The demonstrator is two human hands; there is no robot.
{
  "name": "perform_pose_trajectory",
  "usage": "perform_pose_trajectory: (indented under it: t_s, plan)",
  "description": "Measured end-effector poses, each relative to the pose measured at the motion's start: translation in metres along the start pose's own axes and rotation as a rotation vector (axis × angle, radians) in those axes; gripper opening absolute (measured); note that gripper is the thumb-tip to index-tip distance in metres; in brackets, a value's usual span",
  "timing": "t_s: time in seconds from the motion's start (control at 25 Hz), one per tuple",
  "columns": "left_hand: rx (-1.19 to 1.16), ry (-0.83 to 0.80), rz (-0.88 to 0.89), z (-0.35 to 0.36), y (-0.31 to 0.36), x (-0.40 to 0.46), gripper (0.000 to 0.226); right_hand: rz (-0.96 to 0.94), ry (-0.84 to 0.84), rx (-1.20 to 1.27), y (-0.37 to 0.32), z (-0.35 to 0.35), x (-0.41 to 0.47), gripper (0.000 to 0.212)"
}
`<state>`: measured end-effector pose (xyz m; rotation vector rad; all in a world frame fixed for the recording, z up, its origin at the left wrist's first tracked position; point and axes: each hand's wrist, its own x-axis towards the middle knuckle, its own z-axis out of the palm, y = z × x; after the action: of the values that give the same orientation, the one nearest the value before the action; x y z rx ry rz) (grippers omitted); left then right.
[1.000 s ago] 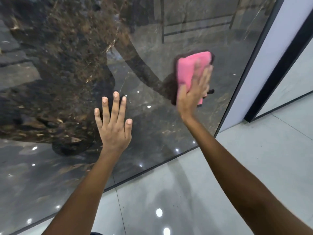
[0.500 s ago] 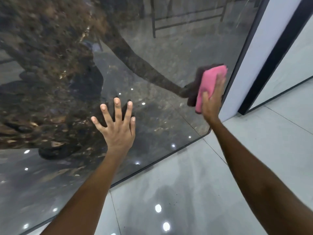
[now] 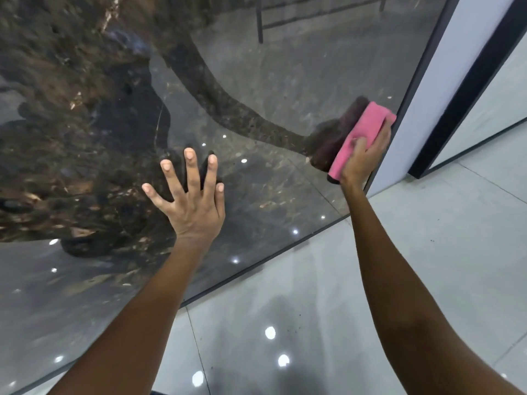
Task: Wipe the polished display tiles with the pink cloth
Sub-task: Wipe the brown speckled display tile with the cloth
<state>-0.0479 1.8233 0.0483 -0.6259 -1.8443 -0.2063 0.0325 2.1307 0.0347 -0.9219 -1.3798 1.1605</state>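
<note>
My right hand [image 3: 362, 158] grips the folded pink cloth [image 3: 360, 135] flat against the dark polished tile [image 3: 285, 89] near its right edge, long axis tilted up-right. My left hand [image 3: 194, 201] presses the tile, fingers spread wide.

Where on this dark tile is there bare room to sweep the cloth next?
Free: the tile between the left hand and the right hand, and the stretch above both. Also the lower strip between the left forearm and the tile's bottom edge. Tight: the pink cloth already sits by the tile's right edge, next to the white panel.
</note>
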Motion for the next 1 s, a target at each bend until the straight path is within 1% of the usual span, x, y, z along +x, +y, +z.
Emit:
perform_pose_trajectory:
  t_s: [0.04, 0.12, 0.16, 0.2, 0.24, 0.28, 0.32, 0.36, 0.4, 0.44, 0.48, 0.56, 0.6, 0.64, 0.68, 0.72, 0.8, 0.84, 0.88, 0.92, 0.96, 1.0]
  plan:
    - [-0.008, -0.002, -0.001, -0.001, 0.001, -0.001, 0.061, 0.094, 0.004, 0.011, 0.025, -0.007, 0.008, 0.074]
    - [-0.011, 0.013, 0.015, 0.000, 0.002, -0.005, 0.061, 0.462, -0.043, 0.077, 0.062, -0.025, 0.003, 0.077]
    - [0.001, 0.018, 0.016, 0.002, 0.002, -0.006, 0.061, 0.589, -0.047, 0.086, 0.070, -0.027, -0.013, 0.077]
    - [0.009, 0.019, 0.014, 0.003, 0.001, -0.005, 0.060, 0.663, -0.070, 0.080, 0.069, -0.024, -0.038, 0.074]
    - [0.007, 0.021, 0.010, 0.004, 0.001, -0.005, 0.060, 0.655, -0.092, 0.060, 0.061, -0.016, -0.073, 0.071]
    - [0.004, 0.024, 0.009, 0.004, 0.001, -0.005, 0.060, 0.528, -0.139, 0.037, 0.054, -0.003, -0.117, 0.073]
    - [0.004, 0.027, 0.011, 0.003, 0.000, -0.006, 0.060, 0.330, -0.258, -0.011, 0.048, 0.009, -0.165, 0.076]
    - [-0.001, 0.024, 0.014, 0.002, 0.000, -0.006, 0.060, 0.153, -0.412, -0.048, 0.043, 0.015, -0.204, 0.078]
    - [-0.013, 0.014, 0.017, 0.000, -0.001, -0.006, 0.061, 0.027, -0.503, -0.080, 0.039, 0.015, -0.219, 0.079]
    - [-0.028, -0.002, 0.022, -0.002, -0.001, -0.006, 0.061, -0.075, -0.507, -0.086, 0.031, 0.016, -0.208, 0.078]
    - [-0.039, -0.018, 0.030, -0.004, -0.002, -0.007, 0.061, -0.145, -0.449, -0.075, 0.018, 0.017, -0.182, 0.079]
    - [-0.055, -0.041, 0.040, -0.008, -0.004, -0.010, 0.058, -0.237, -0.196, -0.022, -0.016, 0.018, -0.132, 0.080]
    - [-0.083, -0.050, 0.034, -0.010, -0.005, -0.011, 0.056, -0.272, -0.111, -0.015, -0.031, 0.022, -0.119, 0.082]
    - [-0.121, -0.056, 0.021, -0.011, -0.005, -0.013, 0.055, -0.365, -0.099, -0.057, -0.037, 0.029, -0.122, 0.085]
    - [-0.154, -0.064, 0.007, -0.013, -0.003, -0.013, 0.054, -0.548, -0.157, -0.167, -0.033, 0.035, -0.139, 0.089]
    - [-0.176, -0.078, -0.005, -0.015, -0.002, -0.013, 0.054, -0.778, -0.280, -0.313, -0.015, 0.039, -0.167, 0.091]
    - [-0.194, -0.128, -0.006, -0.018, -0.002, -0.017, 0.055, -1.212, -0.619, -0.582, 0.046, 0.030, -0.216, 0.090]
    - [-0.187, -0.154, 0.025, -0.017, -0.004, -0.025, 0.056, -1.372, -0.764, -0.691, 0.081, 0.015, -0.222, 0.091]
    - [-0.164, -0.177, 0.080, -0.016, -0.007, -0.035, 0.057, -1.468, -0.873, -0.771, 0.109, -0.001, -0.215, 0.093]
    - [-0.127, -0.191, 0.146, -0.013, -0.010, -0.046, 0.060, -1.496, -0.931, -0.788, 0.127, -0.015, -0.200, 0.095]
    - [-0.097, -0.195, 0.203, -0.009, -0.014, -0.054, 0.062, -1.477, -0.929, -0.800, 0.137, -0.026, -0.181, 0.093]
    - [-0.085, -0.187, 0.236, -0.005, -0.016, -0.058, 0.065, -1.400, -0.887, -0.800, 0.138, -0.035, -0.162, 0.088]
